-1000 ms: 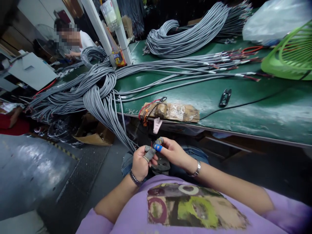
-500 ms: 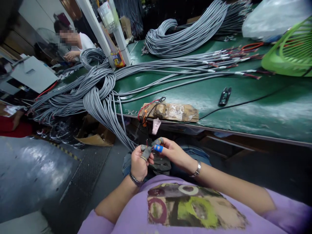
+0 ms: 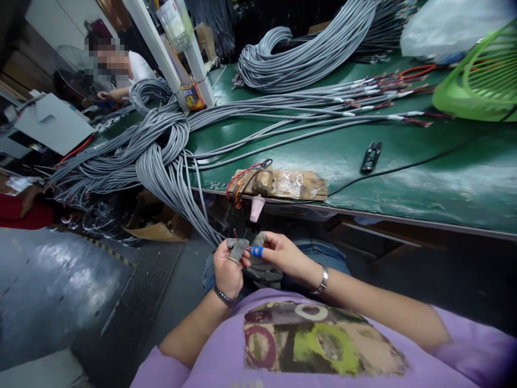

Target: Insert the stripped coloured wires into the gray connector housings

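Observation:
My left hand is closed around the end of a grey cable that hangs down from the green table. Thin coloured wire ends stick up from that cable end between my hands. My right hand pinches at those wire ends, with a blue finger cot and grey finger cots on its fingertips. Both hands are held over my lap, below the table edge.
A big bundle of grey cables spills off the table's left side. More cables lie at the back. A taped brown block with wires sits at the table edge, black snips to its right, a green basket far right. Another person works at the back left.
Both hands have shifted slightly left and up with the cable end. Coloured wire ends now show above my fingers.

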The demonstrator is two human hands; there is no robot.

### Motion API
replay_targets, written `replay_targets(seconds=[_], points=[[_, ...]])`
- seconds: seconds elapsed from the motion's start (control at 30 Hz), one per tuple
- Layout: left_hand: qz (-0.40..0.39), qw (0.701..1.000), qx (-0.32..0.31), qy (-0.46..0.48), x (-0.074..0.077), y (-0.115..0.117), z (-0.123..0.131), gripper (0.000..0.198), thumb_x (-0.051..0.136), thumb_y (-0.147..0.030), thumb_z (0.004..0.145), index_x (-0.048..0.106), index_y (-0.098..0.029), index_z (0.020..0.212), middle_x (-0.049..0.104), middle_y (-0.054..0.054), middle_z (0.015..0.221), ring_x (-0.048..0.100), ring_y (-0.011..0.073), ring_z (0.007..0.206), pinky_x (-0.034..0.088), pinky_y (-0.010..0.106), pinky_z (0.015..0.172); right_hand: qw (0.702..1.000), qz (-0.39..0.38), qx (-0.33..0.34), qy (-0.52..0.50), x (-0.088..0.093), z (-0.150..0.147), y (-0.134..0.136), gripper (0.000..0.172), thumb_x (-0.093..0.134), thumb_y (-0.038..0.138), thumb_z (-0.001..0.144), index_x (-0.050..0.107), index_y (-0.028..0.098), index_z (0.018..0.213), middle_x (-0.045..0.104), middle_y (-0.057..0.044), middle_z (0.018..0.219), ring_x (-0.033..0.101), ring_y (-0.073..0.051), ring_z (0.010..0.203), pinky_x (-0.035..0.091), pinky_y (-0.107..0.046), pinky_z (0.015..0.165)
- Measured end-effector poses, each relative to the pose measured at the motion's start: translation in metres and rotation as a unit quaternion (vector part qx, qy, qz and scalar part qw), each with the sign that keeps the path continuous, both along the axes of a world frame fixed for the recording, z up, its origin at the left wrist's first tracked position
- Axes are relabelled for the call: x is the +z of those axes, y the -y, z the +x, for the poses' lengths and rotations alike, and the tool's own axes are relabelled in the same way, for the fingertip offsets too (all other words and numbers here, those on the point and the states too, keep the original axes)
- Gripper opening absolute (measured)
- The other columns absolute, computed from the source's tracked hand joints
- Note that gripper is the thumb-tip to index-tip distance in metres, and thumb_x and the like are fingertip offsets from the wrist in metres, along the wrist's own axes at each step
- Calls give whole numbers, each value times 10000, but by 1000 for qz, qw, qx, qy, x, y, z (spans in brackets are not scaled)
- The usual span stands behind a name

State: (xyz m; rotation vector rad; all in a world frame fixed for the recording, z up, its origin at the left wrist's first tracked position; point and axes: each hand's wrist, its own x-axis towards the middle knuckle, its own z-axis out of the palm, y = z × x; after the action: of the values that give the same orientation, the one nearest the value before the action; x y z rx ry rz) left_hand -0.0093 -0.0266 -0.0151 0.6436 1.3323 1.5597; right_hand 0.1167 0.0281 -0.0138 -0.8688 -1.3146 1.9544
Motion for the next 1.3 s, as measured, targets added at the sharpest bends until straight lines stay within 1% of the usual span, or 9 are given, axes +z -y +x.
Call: replay_targets(seconds=[0.23,0.37,0.47,0.6,0.7,0.8,1.0,1.13,1.3], points=[[4,999,-38,21,5,0,-5,234,716,-337,673,590,-140,676,577,-26,485,429,40,337,297,141,335,995,-64,63,-38,-9,10,1,331,764,400,611,556,149,664,492,43,591,410,-67,525,367,-213,512],[0,991,-118,65,11,-4,-15,279,739,-366,637,576,-141,660,563,-22,453,405,44,306,257,143,298,991,-99,15,-88,-11,20,-16,334,698,462,697,583,150,721,528,26,613,434,-67,520,375,-211,517],[-5,979,-174,104,14,-11,-20,306,762,-367,603,558,-142,641,563,-15,444,389,46,291,229,146,278,983,-145,-20,-112,-7,20,-35,400,622,551,738,608,154,781,573,-4,707,484,-78,553,427,-220,538],[0,964,-223,145,13,-23,-20,280,762,-327,604,565,-134,651,564,-10,434,374,42,275,205,147,275,973,-181,8,-142,7,11,-54,410,565,549,789,640,148,831,601,-33,767,520,-87,598,462,-212,555],[0,957,-231,177,12,-31,-19,265,757,-304,601,557,-136,642,554,-17,416,361,38,267,202,146,287,969,-183,17,-167,18,3,-59,355,596,501,788,648,151,823,599,-25,730,512,-87,586,471,-208,550],[2,951,-241,196,15,-36,-18,250,747,-292,611,554,-137,643,539,-26,409,349,34,267,203,149,299,971,-165,-4,-174,21,-3,-59,334,638,480,763,649,147,787,574,-4,660,479,-73,546,461,-196,530],[-9,947,-255,195,22,-39,-12,266,758,-309,598,557,-139,642,506,-30,391,327,31,269,191,156,305,961,-180,-24,-208,14,-10,-57,363,659,509,731,637,147,744,573,-8,665,486,-78,553,452,-211,535],[-20,946,-254,201,20,-41,-9,300,774,-326,572,541,-146,627,493,-36,385,318,30,267,181,160,303,953,-200,-45,-225,10,-14,-57,353,696,499,696,631,155,744,553,8,642,463,-78,545,424,-209,524],[-24,942,-244,227,17,-43,-9,249,754,-284,589,549,-149,631,501,-37,385,330,34,265,177,155,305,948,-209,-71,-230,8,-17,-58,355,727,489,665,635,150,712,543,17,626,450,-68,538,409,-200,527]])
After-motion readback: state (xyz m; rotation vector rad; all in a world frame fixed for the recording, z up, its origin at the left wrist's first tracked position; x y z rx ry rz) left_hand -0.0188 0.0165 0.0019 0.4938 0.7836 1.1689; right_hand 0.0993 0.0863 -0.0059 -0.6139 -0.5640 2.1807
